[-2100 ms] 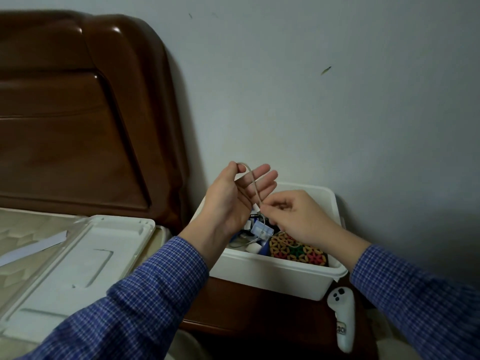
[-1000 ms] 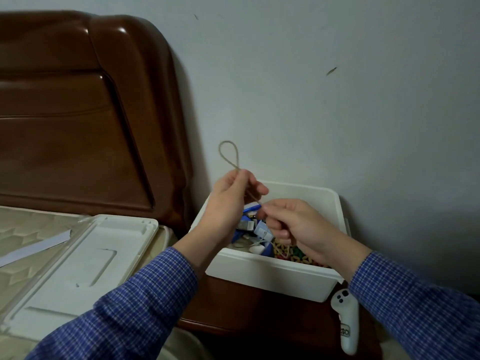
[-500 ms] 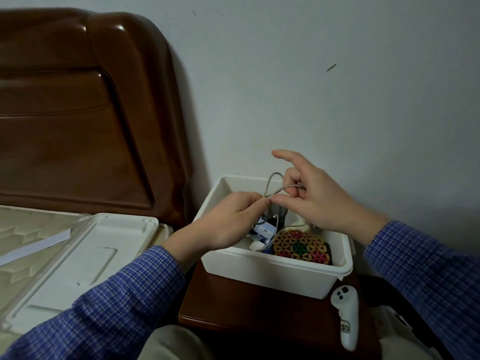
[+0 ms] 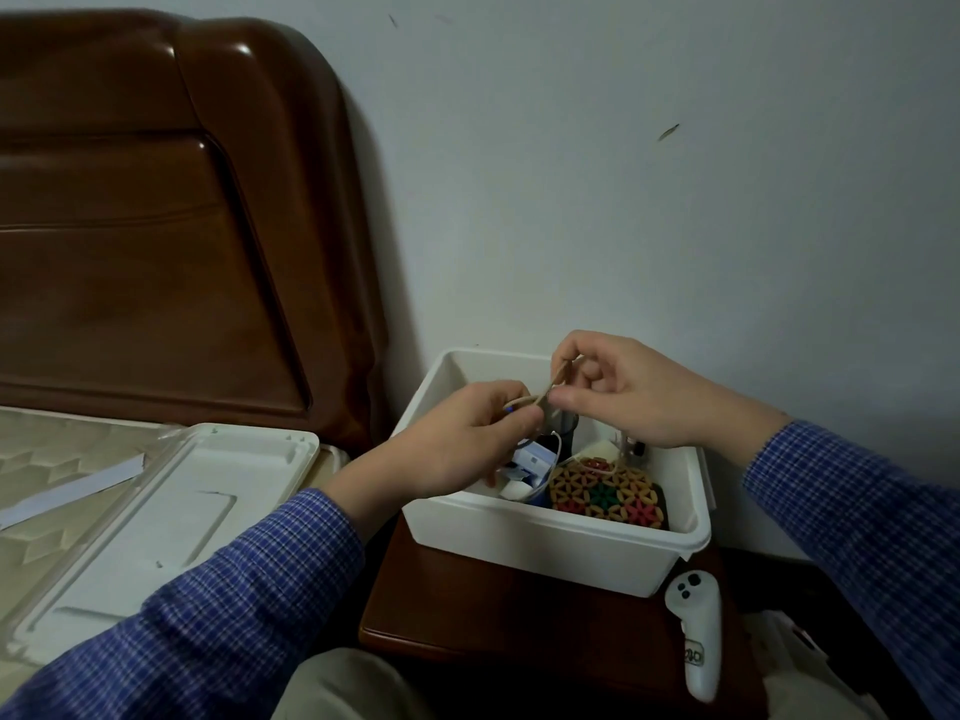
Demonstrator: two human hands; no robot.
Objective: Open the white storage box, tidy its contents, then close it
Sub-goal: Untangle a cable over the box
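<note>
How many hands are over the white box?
2. The left hand is over the white storage box's near left part, pinching a thin beige cord. The right hand is over the far middle, pinching the same cord.

Storage box [image 4: 545, 543] sits open on nightstand [image 4: 467, 605], against wall [image 4: 675, 200]. Lid [image 4: 171, 511] lies left of it on bed [image 4: 31, 459], headboard [image 4: 156, 226] behind. Controller [image 4: 696, 636] in front of box's right corner. Woven mat [image 4: 605, 493] in box at right, small items [image 4: 530, 462] at left. Both hands, left hand [image 4: 467, 444] and right hand [image 4: 628, 392], over box holding cord [image 4: 550, 389] between them.
</note>
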